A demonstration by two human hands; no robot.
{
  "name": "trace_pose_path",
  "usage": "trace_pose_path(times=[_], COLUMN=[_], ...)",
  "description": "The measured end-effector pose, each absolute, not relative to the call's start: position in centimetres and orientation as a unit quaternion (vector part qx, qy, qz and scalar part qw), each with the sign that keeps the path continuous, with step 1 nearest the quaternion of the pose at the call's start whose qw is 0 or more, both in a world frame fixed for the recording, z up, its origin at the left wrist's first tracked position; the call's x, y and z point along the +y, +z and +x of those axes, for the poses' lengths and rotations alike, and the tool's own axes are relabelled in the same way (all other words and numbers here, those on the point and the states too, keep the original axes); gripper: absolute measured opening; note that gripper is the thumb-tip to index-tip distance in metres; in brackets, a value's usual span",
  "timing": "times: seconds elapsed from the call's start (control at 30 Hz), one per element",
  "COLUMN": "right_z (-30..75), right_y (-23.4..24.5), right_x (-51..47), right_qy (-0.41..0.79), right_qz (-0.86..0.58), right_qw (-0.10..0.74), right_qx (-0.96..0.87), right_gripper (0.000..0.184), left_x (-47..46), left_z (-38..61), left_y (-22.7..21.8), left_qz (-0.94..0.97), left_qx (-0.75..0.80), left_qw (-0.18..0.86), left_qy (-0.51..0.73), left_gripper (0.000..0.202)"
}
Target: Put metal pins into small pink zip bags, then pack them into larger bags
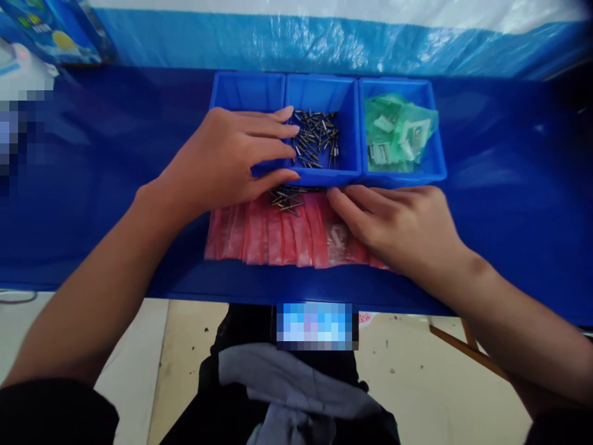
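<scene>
My left hand (236, 148) reaches across the left blue bin (250, 83) with its fingers stretched and apart. The fingertips lie at the wall of the middle blue bin (322, 89), next to a heap of small blind rivets (317, 136). A smaller pile of loose rivets (287, 201) rests on a row of overlapping red-and-clear zip bags (282, 238), just below my left thumb. My right hand (393, 216) is curled over the right end of the bags, its fingertips together near the bins' front edge. Whatever sits between those fingers is hidden.
Green plastic packets (401, 133) with pale parts fill the right blue bin (440, 164). A blue package (60, 31) and a white device (25, 71) stand at the far left. Behind the blue table (500, 216) hangs a blue-and-white sheet (301, 40). A phone (317, 326) with a blurred screen lies at my lap.
</scene>
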State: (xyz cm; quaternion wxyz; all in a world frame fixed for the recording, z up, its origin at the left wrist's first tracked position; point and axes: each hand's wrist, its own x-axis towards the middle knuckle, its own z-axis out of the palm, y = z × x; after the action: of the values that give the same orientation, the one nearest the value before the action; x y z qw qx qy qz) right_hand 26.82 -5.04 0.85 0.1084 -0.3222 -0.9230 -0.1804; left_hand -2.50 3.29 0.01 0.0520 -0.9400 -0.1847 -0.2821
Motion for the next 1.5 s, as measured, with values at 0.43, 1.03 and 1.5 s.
trace_pose_path(times=[0.43, 1.03, 1.5], right_z=[26.6, 25.2, 25.1], right_y=[0.3, 1.6, 0.5], right_x=[-4.6, -5.8, -4.4], right_qy=[-0.245, 0.285, 0.328], right_qz=[-0.229, -0.416, -0.304], right_qw=[0.210, 0.498, 0.548], right_qx=[-0.918, -0.706, -0.707], right_gripper=[0.021, 0.027, 0.043], left_x=[3.1, 0.3, -1.0], left_z=[-2.3, 0.4, 0.7], left_y=[0.5, 1.4, 1.4], left_qz=[-0.942, -0.914, -0.908], left_qx=[-0.164, -0.178, -0.227], left_qw=[0.092, 0.034, 0.065], left_qy=[-0.277, -0.362, -0.346], left_gripper=[0.026, 0.022, 0.015])
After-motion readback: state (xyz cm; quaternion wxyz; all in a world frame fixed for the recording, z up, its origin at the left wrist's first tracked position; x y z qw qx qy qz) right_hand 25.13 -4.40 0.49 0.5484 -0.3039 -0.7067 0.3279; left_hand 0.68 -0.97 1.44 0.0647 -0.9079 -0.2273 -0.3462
